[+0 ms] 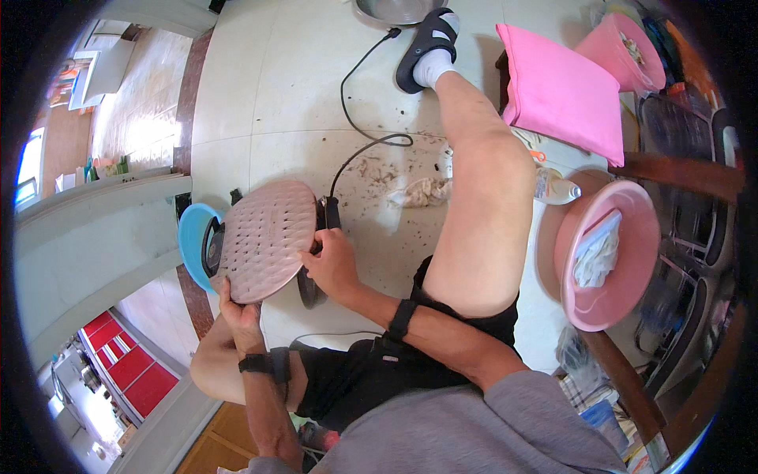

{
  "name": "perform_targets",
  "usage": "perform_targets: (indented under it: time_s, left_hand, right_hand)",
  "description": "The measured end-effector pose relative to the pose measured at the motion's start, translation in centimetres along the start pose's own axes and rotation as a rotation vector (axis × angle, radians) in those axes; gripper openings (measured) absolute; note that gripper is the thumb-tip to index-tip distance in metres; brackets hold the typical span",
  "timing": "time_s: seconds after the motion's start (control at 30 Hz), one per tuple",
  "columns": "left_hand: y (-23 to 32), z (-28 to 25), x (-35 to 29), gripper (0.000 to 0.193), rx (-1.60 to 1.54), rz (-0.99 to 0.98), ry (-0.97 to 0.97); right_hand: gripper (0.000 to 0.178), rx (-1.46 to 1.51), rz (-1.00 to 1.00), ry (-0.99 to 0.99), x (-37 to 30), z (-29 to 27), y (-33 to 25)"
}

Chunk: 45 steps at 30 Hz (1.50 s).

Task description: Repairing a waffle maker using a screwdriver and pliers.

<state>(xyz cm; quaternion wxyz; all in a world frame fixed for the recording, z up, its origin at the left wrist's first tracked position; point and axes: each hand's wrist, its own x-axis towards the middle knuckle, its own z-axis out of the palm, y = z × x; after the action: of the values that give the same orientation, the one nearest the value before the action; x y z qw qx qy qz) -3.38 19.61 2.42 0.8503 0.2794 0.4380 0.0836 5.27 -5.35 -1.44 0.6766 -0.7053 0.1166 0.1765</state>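
Note:
An electric griddle (268, 237) with a round, dimpled, pinkish-brown plate is tilted up in front of me, left of the middle. My left hand (241, 316) grips its near edge, fingers curled at the rim. On the right edge, close to a black handle part, my right hand (333, 267) has its fingers bent and closed on the griddle; the thumb lies at the plate's rim. A black power cord (347, 162) runs from the griddle across the floor to a plug. The griddle's underside is mostly hidden.
A blue basin (192, 245) stands left behind the griddle. Dark crumbs and a crumpled cloth (426, 192) lie on the tiled floor. To the right are a pink basin (568, 268) with cloths, a bottle (557, 188), a pink cushion (560, 95) and a pink bin (632, 55). A metal bowl (395, 9) sits far ahead.

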Motion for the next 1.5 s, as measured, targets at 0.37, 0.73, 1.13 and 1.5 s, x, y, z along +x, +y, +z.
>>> perform_targets:
  time_s: [0.37,0.73,1.13,1.5]
  left_hand:
    - [0.5,-3.2,-0.2,0.060,0.004,0.059,0.119]
    - [1.1,-3.9,-0.4,0.063,0.034,0.056,0.209]
    - [0.7,-2.9,-0.7,0.060,0.042,0.088,0.303]
    - [4.2,-10.0,1.2,0.044,-0.222,-0.026,0.092]
  right_hand:
    - [0.021,0.054,0.111,-0.247,0.1,-5.8,-1.8]
    - [0.022,-0.015,-0.054,-0.333,1.9,-6.6,-1.1]
    - [0.025,0.026,0.082,-0.298,3.3,-4.5,0.3]
    - [0.028,0.213,0.215,-0.441,4.6,-3.1,0.9]
